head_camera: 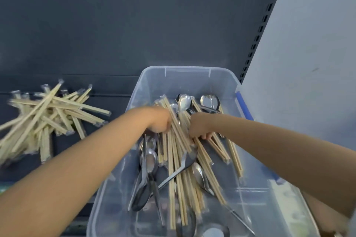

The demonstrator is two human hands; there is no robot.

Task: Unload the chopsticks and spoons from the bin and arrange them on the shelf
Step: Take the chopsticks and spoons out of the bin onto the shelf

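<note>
Left hand [160, 121] and right hand [198, 126] grip chopsticks [177, 152] (amid spoons [152, 161]) in bin [187, 75].

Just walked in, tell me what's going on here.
A person has both hands in the clear bin: the left hand and right hand each grip wrapped chopsticks lying among metal spoons. A loose pile of chopsticks already sits on the dark shelf to the left; no spoons show there.

We saw a bin [192, 75] of clear, smooth, glossy plastic, spoons [184, 102] of polished, mirror-bright metal, and chopsticks [173, 159] of pale matt wood, perhaps bamboo, in thin shiny clear wrappers [45, 87]. The shelf [63, 148] was dark, matt painted metal.
</note>
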